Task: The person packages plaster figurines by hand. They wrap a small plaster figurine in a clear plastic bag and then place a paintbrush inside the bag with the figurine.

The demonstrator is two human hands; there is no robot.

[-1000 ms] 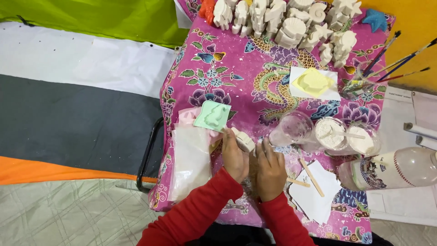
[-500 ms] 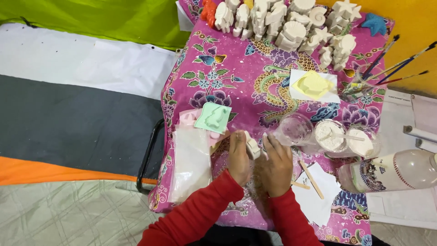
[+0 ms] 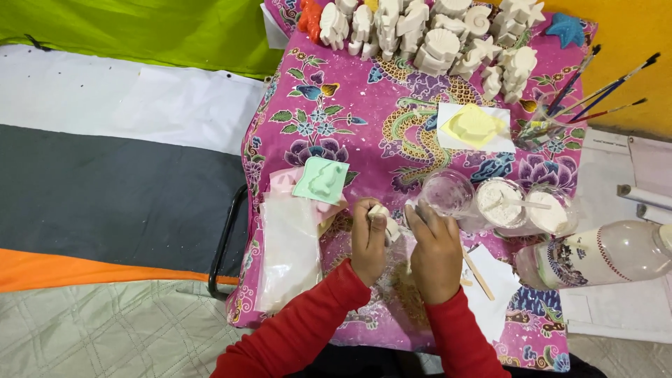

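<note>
**Two hands on a small white plaster piece over a pink patterned cloth**

At the near edge of the table, both hands meet over the pink floral tablecloth (image 3: 364, 105). Left hand (image 3: 368, 241) is curled around a small white plaster piece (image 3: 381, 213), fingers pressed on it, piece sticking out just above the knuckles. Right hand (image 3: 435, 245) sits just beside, fingertips at the same piece; exact pinch is hidden from above, cannot tell how tight. Both sleeves are red.

Left of the left hand: mint green mould (image 3: 321, 180) lying flat, partly on a pink mould (image 3: 283, 182), and a clear plastic bag (image 3: 288, 252) below them, near the table edge. Just beyond the right hand: empty clear plastic cup (image 3: 446, 192), then two cups of white powder (image 3: 501, 203), one with a stick in it. Wooden stick (image 3: 478, 274) on a white paper sheet (image 3: 493, 294), touching the right wrist's side. Plastic bottle (image 3: 602, 253) lies on its side at the right edge.

Further back: yellow mould (image 3: 473, 126) on white paper, paintbrushes (image 3: 595, 94) in a holder at right, a crowd of white plaster figures (image 3: 427, 35) along the far edge, a blue star (image 3: 565, 29) and an orange figure (image 3: 309, 12) among them. Floor at left shows green, white, grey, orange fabric bands.
</note>
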